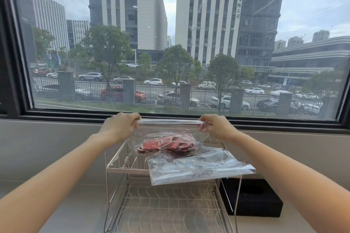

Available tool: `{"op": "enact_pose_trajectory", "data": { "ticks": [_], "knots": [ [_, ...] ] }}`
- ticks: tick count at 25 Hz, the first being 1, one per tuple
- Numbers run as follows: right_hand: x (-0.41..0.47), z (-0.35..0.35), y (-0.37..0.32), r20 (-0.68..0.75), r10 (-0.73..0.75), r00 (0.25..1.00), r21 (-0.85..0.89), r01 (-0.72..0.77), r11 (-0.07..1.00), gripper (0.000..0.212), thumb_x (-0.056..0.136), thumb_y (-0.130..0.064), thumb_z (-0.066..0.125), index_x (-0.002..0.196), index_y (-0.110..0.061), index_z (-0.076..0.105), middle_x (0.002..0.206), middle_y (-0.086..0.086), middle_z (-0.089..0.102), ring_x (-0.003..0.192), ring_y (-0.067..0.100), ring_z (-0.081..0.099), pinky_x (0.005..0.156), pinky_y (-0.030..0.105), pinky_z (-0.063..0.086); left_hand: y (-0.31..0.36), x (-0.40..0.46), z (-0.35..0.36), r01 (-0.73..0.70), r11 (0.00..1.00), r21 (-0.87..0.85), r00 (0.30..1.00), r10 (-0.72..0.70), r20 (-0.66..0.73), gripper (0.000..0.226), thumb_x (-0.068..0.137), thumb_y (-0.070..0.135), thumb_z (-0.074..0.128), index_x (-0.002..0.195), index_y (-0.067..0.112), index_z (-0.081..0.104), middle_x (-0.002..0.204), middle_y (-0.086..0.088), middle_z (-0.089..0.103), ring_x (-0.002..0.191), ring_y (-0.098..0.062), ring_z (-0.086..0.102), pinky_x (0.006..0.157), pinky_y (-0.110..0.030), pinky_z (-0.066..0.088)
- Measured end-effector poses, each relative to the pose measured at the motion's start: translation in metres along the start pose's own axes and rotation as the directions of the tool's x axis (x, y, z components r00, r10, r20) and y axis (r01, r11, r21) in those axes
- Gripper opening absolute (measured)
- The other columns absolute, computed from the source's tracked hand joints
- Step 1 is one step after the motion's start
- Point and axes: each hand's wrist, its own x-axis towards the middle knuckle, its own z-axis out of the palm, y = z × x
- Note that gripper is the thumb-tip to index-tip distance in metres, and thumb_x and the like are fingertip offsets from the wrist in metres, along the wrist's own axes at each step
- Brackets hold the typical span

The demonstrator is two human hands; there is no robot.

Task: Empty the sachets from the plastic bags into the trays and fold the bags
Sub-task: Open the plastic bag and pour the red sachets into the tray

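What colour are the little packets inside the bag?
Red, with some darker ones. The sachets show through the clear bag in the head view.

Two bare forearms (no sleeves)

Wide window (180, 43) over grey ledge (56, 157)

We cannot count the red sachets (166, 144) bunched inside the clear bag (170, 138). The wire rack (121, 168) runs off the bottom of the frame, its upper tray partly covered by a flat bag (198, 166).
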Motion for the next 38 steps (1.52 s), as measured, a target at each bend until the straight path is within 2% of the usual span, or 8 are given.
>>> {"op": "enact_pose_trajectory", "data": {
  "ticks": [4, 9, 13, 15, 18, 22, 30, 38],
  "knots": [
    [0.018, -0.025, -0.022, -0.047, 0.111, 0.993, 0.355, -0.088, 0.931, 0.031, 0.096, -0.002, 0.034, 0.124, -0.005, 0.046, 0.106, 0.021, 0.059, 0.085, 0.030, 0.063, 0.077, 0.040, 0.055, 0.019, 0.021, -0.029, 0.007, 0.958, -0.288, 0.966, -0.080, -0.245, 0.023, 0.092, 0.010, 0.038, 0.105, 0.010, 0.057, 0.097, -0.011, 0.068, 0.082, -0.029, 0.058, 0.067, -0.033, 0.042],
    [0.015, -0.042, -0.048, -0.014, 0.134, 0.991, 0.732, -0.081, 0.676, 0.033, 0.093, 0.007, 0.033, 0.119, -0.009, 0.045, 0.092, 0.019, 0.059, 0.071, 0.026, 0.061, 0.064, 0.033, 0.060, 0.031, 0.024, -0.059, -0.074, 0.834, -0.547, 0.879, -0.204, -0.430, 0.026, 0.089, -0.002, 0.039, 0.108, 0.002, 0.057, 0.086, -0.009, 0.059, 0.059, -0.014, 0.047, 0.045, -0.011, 0.037],
    [0.001, -0.043, -0.067, -0.012, 0.132, 0.991, 0.855, -0.058, 0.515, 0.027, 0.095, 0.004, 0.031, 0.110, -0.013, 0.046, 0.085, 0.016, 0.057, 0.065, 0.023, 0.064, 0.051, 0.024, 0.058, 0.028, 0.013, -0.075, -0.113, 0.768, -0.631, 0.846, -0.259, -0.467, 0.029, 0.089, -0.001, 0.040, 0.113, 0.005, 0.055, 0.083, -0.007, 0.057, 0.062, -0.014, 0.048, 0.044, -0.007, 0.036],
    [-0.006, -0.046, -0.072, -0.060, 0.108, 0.992, 0.853, -0.005, 0.522, 0.020, 0.097, -0.005, 0.032, 0.108, -0.014, 0.046, 0.083, 0.012, 0.062, 0.057, 0.016, 0.066, 0.048, 0.022, 0.057, 0.027, 0.006, -0.082, -0.127, 0.718, -0.684, 0.838, -0.292, -0.462, 0.028, 0.091, 0.003, 0.040, 0.112, 0.010, 0.056, 0.073, 0.000, 0.054, 0.058, -0.009, 0.044, 0.045, -0.012, 0.038],
    [-0.021, -0.048, -0.070, -0.139, 0.070, 0.988, 0.757, 0.061, 0.650, 0.017, 0.098, -0.018, 0.036, 0.103, -0.017, 0.052, 0.074, -0.001, 0.065, 0.052, 0.004, 0.064, 0.047, 0.018, 0.045, 0.024, -0.009, -0.090, -0.132, 0.666, -0.734, 0.847, -0.309, -0.433, 0.019, 0.091, 0.016, 0.042, 0.100, 0.018, 0.058, 0.062, 0.008, 0.049, 0.054, -0.010, 0.042, 0.051, -0.024, 0.037],
    [-0.054, -0.040, -0.053, -0.138, 0.095, 0.986, 0.749, 0.041, 0.661, 0.018, 0.094, -0.024, 0.044, 0.083, -0.026, 0.058, 0.066, -0.004, 0.059, 0.047, 0.004, 0.056, 0.051, 0.017, 0.040, 0.023, -0.044, -0.076, -0.143, 0.661, -0.736, 0.892, -0.236, -0.385, 0.011, 0.089, 0.019, 0.048, 0.087, 0.019, 0.059, 0.046, 0.013, 0.051, 0.034, 0.000, 0.044, 0.036, -0.012, 0.035],
    [-0.137, 0.006, 0.007, -0.066, 0.230, 0.971, 0.802, -0.086, 0.591, 0.017, 0.092, -0.027, 0.050, 0.082, -0.022, 0.063, 0.059, -0.005, 0.053, 0.048, 0.003, 0.053, 0.049, 0.016, 0.046, 0.030, -0.122, -0.001, 0.014, 0.514, -0.858, 0.981, -0.173, -0.088, 0.018, 0.087, 0.007, 0.053, 0.078, 0.023, 0.056, 0.059, -0.003, 0.056, 0.040, -0.002, 0.056, 0.041, -0.012, 0.045],
    [-0.191, 0.067, 0.066, -0.025, 0.327, 0.945, 0.731, -0.206, 0.651, 0.019, 0.092, -0.027, 0.049, 0.088, -0.014, 0.063, 0.061, 0.000, 0.061, 0.048, 0.006, 0.056, 0.048, 0.016, 0.047, 0.031, -0.178, 0.065, 0.291, 0.497, -0.818, 0.957, -0.157, 0.245, 0.008, 0.086, 0.022, 0.057, 0.078, 0.023, 0.060, 0.072, 0.002, 0.062, 0.050, 0.001, 0.061, 0.060, -0.022, 0.044]
  ]
}}
